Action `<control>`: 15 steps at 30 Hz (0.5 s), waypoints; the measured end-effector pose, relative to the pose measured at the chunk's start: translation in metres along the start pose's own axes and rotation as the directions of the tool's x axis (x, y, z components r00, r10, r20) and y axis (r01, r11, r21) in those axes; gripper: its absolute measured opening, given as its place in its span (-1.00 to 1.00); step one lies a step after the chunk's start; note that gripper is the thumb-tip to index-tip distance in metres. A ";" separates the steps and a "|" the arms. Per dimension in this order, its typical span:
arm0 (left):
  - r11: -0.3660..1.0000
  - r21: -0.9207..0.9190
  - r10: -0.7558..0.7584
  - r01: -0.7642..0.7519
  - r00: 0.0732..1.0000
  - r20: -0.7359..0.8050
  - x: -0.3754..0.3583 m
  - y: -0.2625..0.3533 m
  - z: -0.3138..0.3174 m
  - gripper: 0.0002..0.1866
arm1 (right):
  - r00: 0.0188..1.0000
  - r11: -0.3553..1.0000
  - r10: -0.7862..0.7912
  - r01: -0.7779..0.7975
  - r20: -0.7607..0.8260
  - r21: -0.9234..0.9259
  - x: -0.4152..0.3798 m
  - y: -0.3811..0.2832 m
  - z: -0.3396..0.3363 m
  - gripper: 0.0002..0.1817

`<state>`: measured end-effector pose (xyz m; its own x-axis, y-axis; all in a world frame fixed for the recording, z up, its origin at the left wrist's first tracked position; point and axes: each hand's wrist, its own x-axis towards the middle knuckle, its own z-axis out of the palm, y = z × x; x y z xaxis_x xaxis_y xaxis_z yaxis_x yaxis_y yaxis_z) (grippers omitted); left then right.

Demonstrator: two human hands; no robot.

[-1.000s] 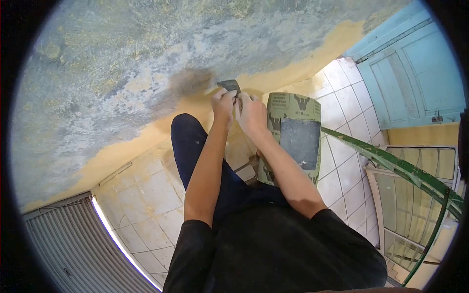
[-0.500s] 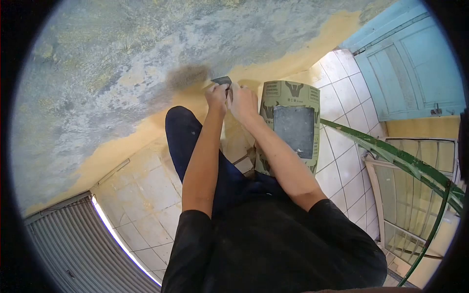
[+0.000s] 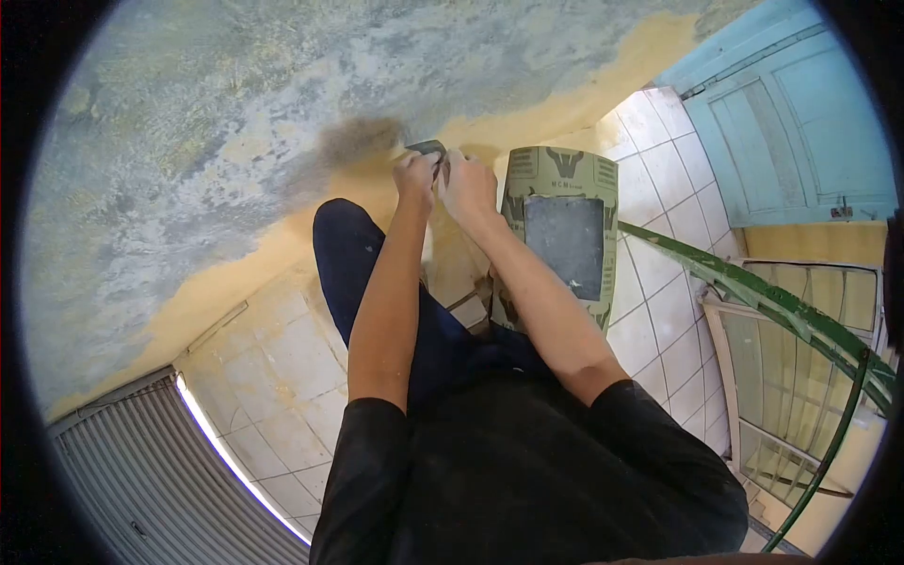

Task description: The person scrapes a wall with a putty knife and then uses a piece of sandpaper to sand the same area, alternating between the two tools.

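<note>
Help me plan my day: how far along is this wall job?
Seemingly worked already: the smudged brown patch on the wall. In hand: a small dark sheet, pinched between the left hand and right hand. Possibly left: the patchy grey-blue area beyond that patch.

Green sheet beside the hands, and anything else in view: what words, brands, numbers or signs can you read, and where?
"MCM": on the green sheet, under the dark bull's-head mark; the small word after it is too blurred to read.
Corner print blocks on that sheet: too small to read.
Dark rectangle on it: no readable text.
</note>
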<state>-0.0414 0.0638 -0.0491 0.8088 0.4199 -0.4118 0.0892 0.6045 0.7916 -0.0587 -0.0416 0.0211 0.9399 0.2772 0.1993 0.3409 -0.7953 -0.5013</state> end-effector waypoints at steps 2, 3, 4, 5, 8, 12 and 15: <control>1.000 -0.020 -0.011 0.011 1.000 -0.009 -0.002 -0.002 0.000 -0.72 | 0.997 0.999 -0.034 0.036 0.067 -0.031 -0.002 -0.004 -0.004 -0.79; 0.999 -0.038 -0.017 0.016 1.000 -0.021 -0.005 0.002 0.002 -0.73 | 0.997 0.999 -0.036 0.038 0.062 -0.030 -0.005 -0.005 -0.007 -0.79; 0.999 -0.037 -0.009 0.008 1.000 -0.021 -0.007 0.006 0.004 -0.73 | 0.999 1.000 -0.023 0.024 0.044 -0.020 -0.010 -0.008 -0.011 -0.79; 0.999 -0.036 0.015 -0.016 0.999 -0.039 -0.015 0.014 0.011 -0.71 | 1.000 1.000 -0.014 0.014 0.026 -0.009 -0.009 -0.008 -0.011 -0.80; 0.999 -0.032 0.003 -0.004 0.999 -0.045 -0.006 -0.005 -0.001 -0.69 | 0.999 1.000 -0.010 0.010 0.040 0.005 -0.001 0.002 0.000 -0.81; 1.000 -0.001 -0.009 0.009 0.999 -0.041 -0.006 0.006 0.001 -0.69 | 0.999 0.999 -0.038 0.039 0.037 -0.004 -0.006 -0.010 -0.013 -0.81; 0.998 -0.056 0.033 -0.033 0.999 0.004 -0.017 0.016 0.001 -0.69 | 0.998 0.999 0.023 -0.026 0.060 0.039 -0.007 -0.015 -0.016 -0.81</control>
<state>-0.0526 0.0657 -0.0285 0.8134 0.4372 -0.3838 0.0297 0.6277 0.7779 -0.0704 -0.0401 0.0405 0.9471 0.2903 0.1369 0.3171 -0.7807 -0.5385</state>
